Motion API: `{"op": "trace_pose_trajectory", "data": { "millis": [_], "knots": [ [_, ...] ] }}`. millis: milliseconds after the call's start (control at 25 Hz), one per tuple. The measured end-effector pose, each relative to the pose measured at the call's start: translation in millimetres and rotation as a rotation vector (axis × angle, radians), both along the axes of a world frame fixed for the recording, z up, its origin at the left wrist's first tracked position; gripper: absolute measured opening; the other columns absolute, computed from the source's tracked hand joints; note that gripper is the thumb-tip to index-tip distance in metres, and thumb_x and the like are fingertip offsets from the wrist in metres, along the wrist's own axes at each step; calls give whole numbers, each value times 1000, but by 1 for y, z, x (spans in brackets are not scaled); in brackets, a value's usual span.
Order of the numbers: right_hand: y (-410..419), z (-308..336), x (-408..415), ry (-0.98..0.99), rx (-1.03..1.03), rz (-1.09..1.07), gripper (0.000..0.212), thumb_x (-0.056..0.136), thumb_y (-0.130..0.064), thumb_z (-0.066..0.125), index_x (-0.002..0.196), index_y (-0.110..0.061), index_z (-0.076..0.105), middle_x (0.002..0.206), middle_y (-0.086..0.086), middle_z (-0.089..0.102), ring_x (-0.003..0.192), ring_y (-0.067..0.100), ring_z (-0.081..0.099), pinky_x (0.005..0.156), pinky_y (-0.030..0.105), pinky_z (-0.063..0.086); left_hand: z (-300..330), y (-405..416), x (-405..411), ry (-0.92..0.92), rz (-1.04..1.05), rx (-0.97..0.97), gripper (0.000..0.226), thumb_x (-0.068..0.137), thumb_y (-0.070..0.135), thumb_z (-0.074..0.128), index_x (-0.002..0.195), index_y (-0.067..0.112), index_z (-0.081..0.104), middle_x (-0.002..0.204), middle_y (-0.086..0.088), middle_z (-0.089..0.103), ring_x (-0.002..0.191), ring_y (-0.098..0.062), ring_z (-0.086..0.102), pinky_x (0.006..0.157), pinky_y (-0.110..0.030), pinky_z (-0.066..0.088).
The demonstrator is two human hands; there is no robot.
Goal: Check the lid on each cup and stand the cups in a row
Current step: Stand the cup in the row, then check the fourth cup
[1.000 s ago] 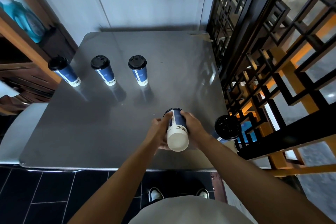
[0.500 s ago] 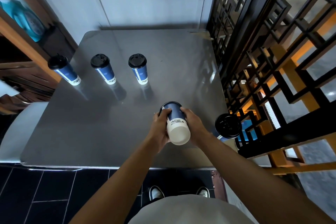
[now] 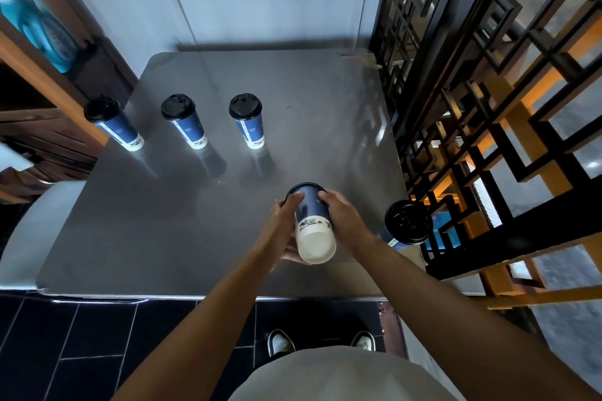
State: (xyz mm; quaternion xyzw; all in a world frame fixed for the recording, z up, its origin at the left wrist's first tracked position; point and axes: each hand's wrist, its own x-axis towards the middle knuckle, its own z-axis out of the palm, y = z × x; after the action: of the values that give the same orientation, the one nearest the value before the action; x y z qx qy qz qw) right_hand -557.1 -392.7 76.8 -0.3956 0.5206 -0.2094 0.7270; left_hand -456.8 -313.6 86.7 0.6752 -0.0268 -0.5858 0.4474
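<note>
Both hands hold one blue-and-white paper cup [image 3: 312, 225] above the near middle of the steel table [image 3: 163, 221]. The cup is tipped with its white base toward me and its black lid end pointing away. My left hand [image 3: 286, 221] grips its left side, my right hand [image 3: 342, 218] its right side. Three lidded cups stand upright in a row at the far left: one [image 3: 112, 122] leftmost, one [image 3: 184, 120] in the middle, one [image 3: 247, 120] on the right. Another lidded cup [image 3: 405, 225] stands at the table's right edge.
A black lattice screen [image 3: 472, 107] runs along the table's right side. A wooden shelf [image 3: 42, 101] stands on the left and a pale wall behind. Dark floor tiles and my shoes [image 3: 280, 342] show below the near edge.
The held cup has moved slightly away from me over the table, staying tipped base-toward-me in both hands. The other cups have not moved.
</note>
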Motion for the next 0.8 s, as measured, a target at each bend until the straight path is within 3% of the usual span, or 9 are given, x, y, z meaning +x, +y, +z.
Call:
{"op": "trace_pose_trajectory", "data": {
  "millis": [80,120,200,320,480,640,720,800],
  "knots": [
    [-1,1,0,52,-111,63,34,103,-18,51,134,-3,55,120,13,61,103,21,60,81,25,53,-1,-2,-2,23,14,-48,95,54,70,73,135,25,53,122,-17,72,91,-39,76,78,-62,60],
    [-1,1,1,58,-132,77,34,103,-18,51,134,-5,55,120,11,61,103,21,60,79,23,52,-1,-3,-4,14,36,-78,92,56,64,76,135,23,51,120,-19,71,90,-40,74,82,-63,59],
    [-2,0,0,46,-120,73,35,104,-21,48,136,-8,55,121,10,62,104,23,62,83,30,55,-2,-2,-5,37,107,-131,77,72,52,74,136,17,51,117,-23,71,82,-37,72,77,-57,61],
    [1,2,-2,-1,10,53,30,104,-32,45,123,-17,62,104,6,69,83,21,67,65,28,55,-3,-1,-5,206,165,-167,50,94,50,53,121,9,64,86,-14,76,63,-27,72,51,-34,58],
    [1,0,0,-34,72,2,33,102,-36,46,120,-13,62,97,12,70,85,29,66,81,43,51,-2,-4,-11,189,139,-180,53,98,55,42,122,12,62,90,-11,68,75,-28,66,63,-37,52],
    [-2,1,0,-43,30,4,26,102,-34,46,112,-17,63,95,10,69,83,29,65,80,44,49,-8,-2,-4,38,-26,-50,68,82,74,45,107,16,70,85,-8,70,80,-28,66,65,-34,49],
    [-3,2,-1,-57,2,21,23,103,-31,45,108,-21,65,96,8,70,78,24,65,75,39,51,-8,0,1,-18,-66,5,86,62,84,47,106,15,72,89,-11,70,82,-29,64,63,-31,48],
    [-3,3,-1,-38,-49,65,27,103,-29,44,117,-21,66,103,7,71,80,20,66,67,32,54,-12,-1,6,-23,-92,25,98,54,89,47,115,15,72,98,-13,71,87,-31,64,69,-35,53]
  ]
}}
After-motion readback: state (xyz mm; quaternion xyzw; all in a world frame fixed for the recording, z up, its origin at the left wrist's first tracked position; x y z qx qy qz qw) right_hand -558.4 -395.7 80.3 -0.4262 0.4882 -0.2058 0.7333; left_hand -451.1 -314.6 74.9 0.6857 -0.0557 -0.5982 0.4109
